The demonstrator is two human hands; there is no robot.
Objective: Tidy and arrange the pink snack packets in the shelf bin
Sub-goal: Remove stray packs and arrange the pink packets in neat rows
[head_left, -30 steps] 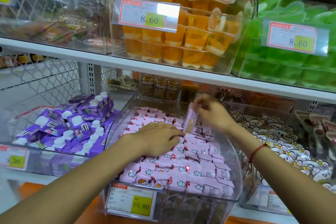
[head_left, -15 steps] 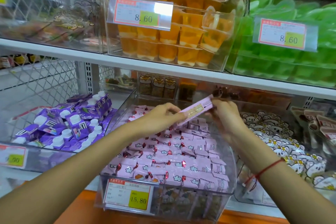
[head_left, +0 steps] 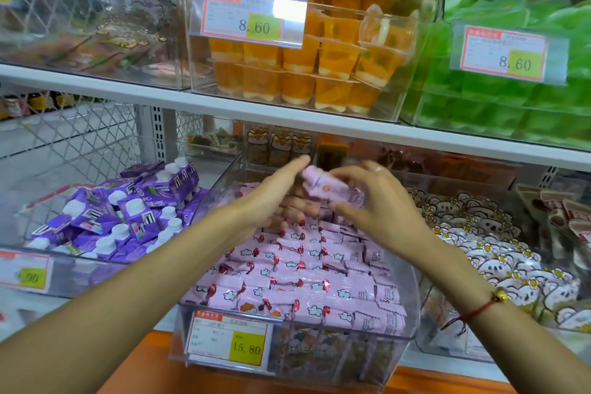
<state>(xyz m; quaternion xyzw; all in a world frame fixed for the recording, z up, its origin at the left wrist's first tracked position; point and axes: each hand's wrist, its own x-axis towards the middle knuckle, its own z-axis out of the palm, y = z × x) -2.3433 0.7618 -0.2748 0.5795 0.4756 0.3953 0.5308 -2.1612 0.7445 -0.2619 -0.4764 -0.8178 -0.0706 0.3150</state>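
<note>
A single pink snack packet [head_left: 331, 190] is held above the rear half of the clear shelf bin [head_left: 412, 307], its long axis running roughly crosswise and sloping down from the left hand toward the right hand. The right hand [head_left: 380, 201] grips it, thumb beneath and fingers curled over its right portion; the left hand [head_left: 271, 195] meets its upper-left end with fingers nearly straight, touching rather than clasping, though blur hides the exact contact. The packet lies between the two hands, nearer the right palm. Directly below both hands, the remaining pink packets [head_left: 297, 281] lie in overlapping rows filling the bin, their long axes mostly crosswise too; the rows nearest the wrists look orderly, those under the fingers less so. The coming move is probably to lay the held packet down into a rear row, which calls for keeping its axis parallel to its neighbours. Beyond the left hand sit purple cartons [head_left: 134, 211]; beyond the right hand, white cartoon-printed packets [head_left: 499, 253]. A price label [head_left: 230, 341] fronts the bin.
</note>
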